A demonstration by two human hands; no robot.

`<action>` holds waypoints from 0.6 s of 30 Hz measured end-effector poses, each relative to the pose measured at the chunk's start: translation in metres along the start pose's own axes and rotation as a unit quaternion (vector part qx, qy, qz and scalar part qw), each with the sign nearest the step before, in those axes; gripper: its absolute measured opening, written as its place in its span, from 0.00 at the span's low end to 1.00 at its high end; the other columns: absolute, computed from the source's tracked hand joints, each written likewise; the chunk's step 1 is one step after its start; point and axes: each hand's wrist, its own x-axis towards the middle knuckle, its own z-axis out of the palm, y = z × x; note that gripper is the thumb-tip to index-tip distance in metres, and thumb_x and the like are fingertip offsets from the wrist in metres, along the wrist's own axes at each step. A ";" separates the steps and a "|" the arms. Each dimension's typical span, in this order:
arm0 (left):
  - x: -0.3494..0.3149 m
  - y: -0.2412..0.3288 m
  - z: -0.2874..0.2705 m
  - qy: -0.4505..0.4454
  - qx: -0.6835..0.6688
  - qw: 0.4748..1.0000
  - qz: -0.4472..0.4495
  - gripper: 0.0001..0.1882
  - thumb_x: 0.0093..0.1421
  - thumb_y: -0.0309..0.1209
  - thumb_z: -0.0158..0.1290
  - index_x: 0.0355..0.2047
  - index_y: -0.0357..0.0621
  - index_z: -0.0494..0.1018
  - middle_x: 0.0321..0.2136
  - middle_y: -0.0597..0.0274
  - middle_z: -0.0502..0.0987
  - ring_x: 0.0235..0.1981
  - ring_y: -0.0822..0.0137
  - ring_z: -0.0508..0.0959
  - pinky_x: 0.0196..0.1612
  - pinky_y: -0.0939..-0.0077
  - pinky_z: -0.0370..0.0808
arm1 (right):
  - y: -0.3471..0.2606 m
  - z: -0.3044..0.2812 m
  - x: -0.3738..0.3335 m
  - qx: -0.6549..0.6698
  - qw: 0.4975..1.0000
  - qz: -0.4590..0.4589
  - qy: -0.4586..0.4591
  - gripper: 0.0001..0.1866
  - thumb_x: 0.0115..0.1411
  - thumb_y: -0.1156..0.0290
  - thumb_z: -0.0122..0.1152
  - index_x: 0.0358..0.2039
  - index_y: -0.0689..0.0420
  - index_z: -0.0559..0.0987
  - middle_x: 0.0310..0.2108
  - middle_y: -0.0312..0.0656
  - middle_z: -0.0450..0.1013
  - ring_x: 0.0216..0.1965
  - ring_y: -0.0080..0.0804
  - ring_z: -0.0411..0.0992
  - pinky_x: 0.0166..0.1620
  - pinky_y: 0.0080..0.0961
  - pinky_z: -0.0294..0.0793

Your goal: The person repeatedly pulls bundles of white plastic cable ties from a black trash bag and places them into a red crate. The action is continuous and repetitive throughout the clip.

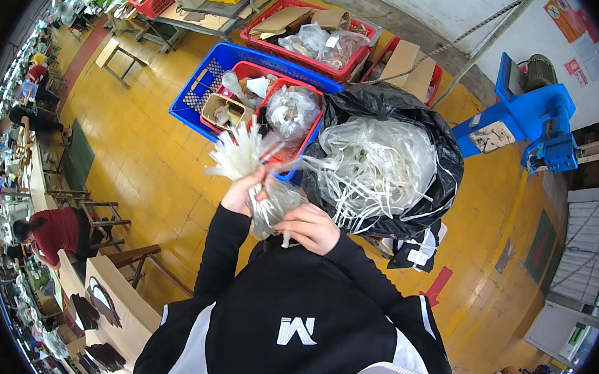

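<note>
In front of my chest I hold a bundle of whitish plastic strips (237,155), its loose ends fanning out at the upper left. Clear plastic (263,214) covers the lower part of the bundle. My left hand (245,192) is closed round the bundle's middle. Lower and to the right, my right hand (312,229) pinches the bottom end of the clear plastic, where a short pale tip pokes out. Just beyond my right hand stands a black plastic bag (449,163), heaped with tangled white strips (363,185) and clear film.
A blue crate (200,84) holding red baskets stands ahead, with a red crate (282,53) of cardboard and bags behind it. To the right is a blue machine (501,125). Cardboard (119,292) with dark cut pieces lies at the left, near a seated person in red (60,235).
</note>
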 end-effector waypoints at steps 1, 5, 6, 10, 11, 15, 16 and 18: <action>0.004 0.005 -0.006 0.001 -0.007 1.000 0.020 0.19 0.60 0.38 0.46 0.47 0.38 0.64 0.22 0.70 0.67 0.16 0.79 0.61 0.23 0.84 0.62 | 0.003 0.000 -0.011 0.022 0.999 0.030 -0.008 0.11 0.49 0.78 0.56 0.34 0.58 0.77 0.31 0.41 0.70 0.34 0.38 0.69 0.39 0.29 0.68; 0.006 0.028 -0.015 0.055 0.024 0.991 0.120 0.17 0.59 0.35 0.48 0.45 0.39 0.66 0.24 0.67 0.69 0.17 0.78 0.63 0.22 0.85 0.61 | 0.026 0.000 -0.065 -0.030 0.990 0.122 -0.070 0.06 0.52 0.77 0.54 0.31 0.60 0.77 0.31 0.43 0.71 0.34 0.41 0.71 0.39 0.29 0.69; 0.007 0.032 -0.019 0.070 0.043 0.985 0.153 0.17 0.58 0.35 0.50 0.45 0.38 0.66 0.26 0.65 0.70 0.18 0.77 0.64 0.21 0.85 0.60 | 0.028 -0.003 -0.075 0.012 0.985 0.160 -0.059 0.06 0.52 0.75 0.54 0.31 0.59 0.77 0.31 0.40 0.71 0.34 0.38 0.70 0.39 0.28 0.68; 0.007 0.041 -0.024 0.054 0.071 0.973 0.214 0.21 0.56 0.32 0.50 0.50 0.39 0.65 0.30 0.63 0.74 0.20 0.78 0.67 0.21 0.87 0.60 | 0.028 -0.015 -0.097 0.048 0.966 0.252 -0.016 0.05 0.52 0.78 0.53 0.30 0.61 0.77 0.29 0.43 0.70 0.33 0.38 0.71 0.37 0.25 0.69; 0.005 0.045 -0.017 0.093 0.087 0.965 0.228 0.23 0.56 0.32 0.50 0.52 0.40 0.63 0.28 0.64 0.74 0.19 0.79 0.66 0.21 0.87 0.60 | 0.031 -0.018 -0.101 0.052 0.961 0.273 -0.013 0.05 0.52 0.78 0.53 0.29 0.61 0.77 0.29 0.44 0.70 0.32 0.38 0.71 0.36 0.25 0.69; -0.002 0.060 -0.009 0.125 0.079 0.940 0.308 0.21 0.57 0.33 0.51 0.50 0.39 0.65 0.26 0.66 0.72 0.18 0.78 0.65 0.21 0.86 0.59 | 0.038 -0.018 -0.112 -0.047 0.948 0.305 -0.075 0.05 0.52 0.74 0.55 0.28 0.60 0.77 0.25 0.44 0.70 0.29 0.41 0.71 0.33 0.28 0.69; -0.004 0.062 -0.010 0.123 0.075 0.943 0.299 0.21 0.57 0.33 0.51 0.50 0.39 0.65 0.26 0.66 0.72 0.18 0.78 0.65 0.21 0.86 0.59 | 0.039 -0.015 -0.113 -0.029 0.946 0.313 -0.083 0.05 0.51 0.74 0.55 0.28 0.60 0.78 0.25 0.44 0.70 0.28 0.41 0.71 0.32 0.29 0.69; -0.011 0.066 -0.016 0.115 0.065 0.947 0.294 0.21 0.57 0.33 0.51 0.49 0.38 0.65 0.25 0.66 0.71 0.18 0.77 0.65 0.21 0.86 0.60 | 0.042 -0.011 -0.113 0.007 0.939 0.330 -0.100 0.05 0.51 0.74 0.55 0.28 0.60 0.78 0.24 0.44 0.70 0.28 0.41 0.70 0.32 0.29 0.68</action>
